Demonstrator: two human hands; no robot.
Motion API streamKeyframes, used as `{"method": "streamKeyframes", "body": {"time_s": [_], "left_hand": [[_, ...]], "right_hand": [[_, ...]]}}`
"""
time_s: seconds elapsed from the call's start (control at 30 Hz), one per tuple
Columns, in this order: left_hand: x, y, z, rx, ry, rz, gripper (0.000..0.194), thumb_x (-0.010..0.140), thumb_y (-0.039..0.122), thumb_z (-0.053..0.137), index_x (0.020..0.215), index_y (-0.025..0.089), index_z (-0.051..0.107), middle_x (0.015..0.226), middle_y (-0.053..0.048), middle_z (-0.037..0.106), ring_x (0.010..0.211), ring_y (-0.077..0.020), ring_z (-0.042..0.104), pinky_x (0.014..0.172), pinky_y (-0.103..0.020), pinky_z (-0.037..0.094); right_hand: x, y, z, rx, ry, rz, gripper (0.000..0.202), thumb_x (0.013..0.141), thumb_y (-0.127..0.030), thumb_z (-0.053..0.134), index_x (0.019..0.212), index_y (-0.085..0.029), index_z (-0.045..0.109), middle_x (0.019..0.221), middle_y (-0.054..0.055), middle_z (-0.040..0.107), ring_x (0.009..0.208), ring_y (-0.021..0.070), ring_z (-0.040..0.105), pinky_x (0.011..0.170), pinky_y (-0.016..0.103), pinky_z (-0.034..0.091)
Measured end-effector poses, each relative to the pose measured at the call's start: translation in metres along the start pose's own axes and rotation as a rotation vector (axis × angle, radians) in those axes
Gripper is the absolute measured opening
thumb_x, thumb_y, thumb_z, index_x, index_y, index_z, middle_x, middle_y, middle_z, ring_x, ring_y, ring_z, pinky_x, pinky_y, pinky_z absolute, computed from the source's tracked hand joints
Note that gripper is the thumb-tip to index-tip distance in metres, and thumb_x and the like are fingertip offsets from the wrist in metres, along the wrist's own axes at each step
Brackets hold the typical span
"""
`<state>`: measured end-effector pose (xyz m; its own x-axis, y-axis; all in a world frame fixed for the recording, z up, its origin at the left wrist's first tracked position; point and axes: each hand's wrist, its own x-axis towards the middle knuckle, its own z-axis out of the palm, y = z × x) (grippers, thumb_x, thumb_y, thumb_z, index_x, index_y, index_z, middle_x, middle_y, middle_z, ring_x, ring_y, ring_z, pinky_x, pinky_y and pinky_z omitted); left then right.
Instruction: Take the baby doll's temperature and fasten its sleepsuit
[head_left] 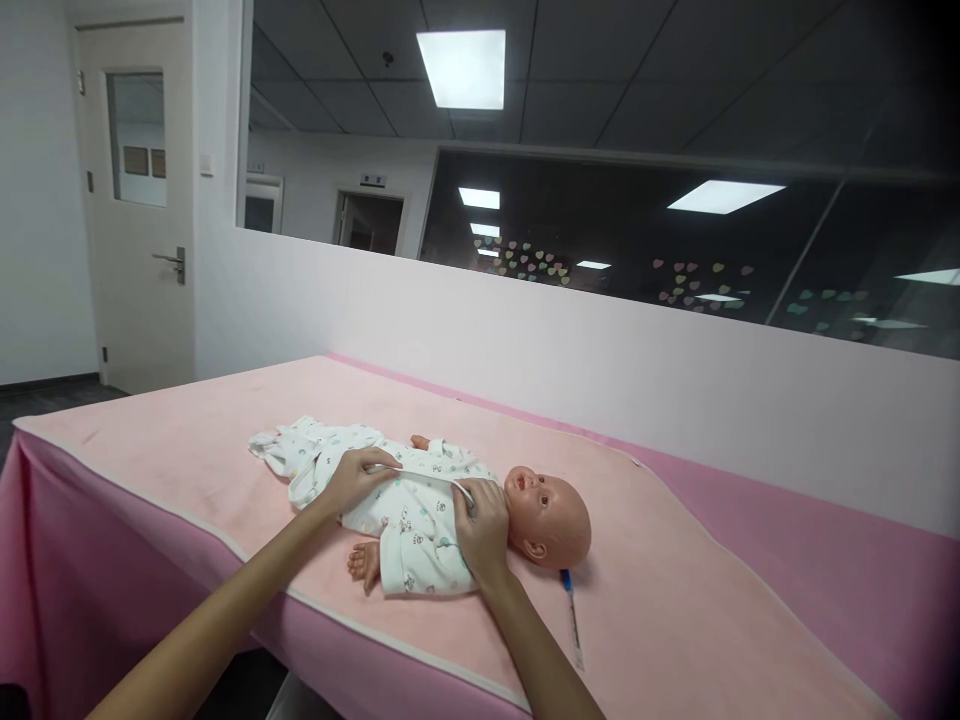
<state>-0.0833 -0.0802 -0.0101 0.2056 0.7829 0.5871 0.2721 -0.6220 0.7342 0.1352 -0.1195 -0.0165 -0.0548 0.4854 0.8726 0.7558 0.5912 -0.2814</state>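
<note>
A baby doll (550, 515) lies on its back on the pink table cover, its head to the right. It wears a white printed garment (420, 545) with small coloured figures. Over the doll's chest, a narrow white strip (427, 474) runs between my two hands. My left hand (358, 480) pinches its left end above the doll's belly. Near the doll's neck, my right hand (482, 528) has its fingers closed on the other end, where the strip curls into a small loop. Whether the strip belongs to the garment, I cannot tell.
A thin clear stick with a blue end (571, 620) lies beside the doll's head. The pink table cover (675, 620) reaches a white wall (525, 330) with a dark window above. The table's front edge runs below my forearms. A closed door (139, 300) stands far left.
</note>
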Motion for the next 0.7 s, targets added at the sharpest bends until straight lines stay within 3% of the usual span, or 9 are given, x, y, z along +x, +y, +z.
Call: {"method": "streamKeyframes", "body": {"time_s": [0.23,0.5,0.7], "left_hand": [[-0.006,-0.002,0.011,0.273,0.136,0.139,0.013,0.078,0.03,0.056,0.08,0.024,0.068,0.083,-0.001,0.068,0.08,-0.0181,0.06,0.075,-0.029,0.045],[-0.005,0.001,0.013,0.419,0.0,0.143,0.021,0.079,0.037,0.052,0.076,0.025,0.07,0.087,0.0,0.068,0.079,-0.0174,0.06,0.073,-0.027,0.045],[-0.005,0.002,0.011,0.433,-0.052,0.16,0.019,0.077,0.033,0.053,0.084,0.029,0.07,0.095,0.002,0.067,0.082,-0.0175,0.06,0.074,-0.027,0.045]], "right_hand": [[0.0,0.001,0.001,-0.007,0.002,0.005,0.014,0.082,-0.021,0.045,0.074,-0.019,0.056,0.072,0.002,0.059,0.072,0.0164,0.05,0.068,0.03,0.036],[-0.001,0.002,0.001,0.0,0.005,0.018,0.014,0.082,-0.022,0.044,0.075,-0.019,0.056,0.074,0.003,0.059,0.073,0.0168,0.05,0.068,0.031,0.037],[-0.001,0.003,0.002,-0.009,0.012,0.016,0.013,0.082,-0.021,0.045,0.074,-0.02,0.055,0.074,0.003,0.059,0.073,0.0171,0.05,0.068,0.031,0.037]]}}
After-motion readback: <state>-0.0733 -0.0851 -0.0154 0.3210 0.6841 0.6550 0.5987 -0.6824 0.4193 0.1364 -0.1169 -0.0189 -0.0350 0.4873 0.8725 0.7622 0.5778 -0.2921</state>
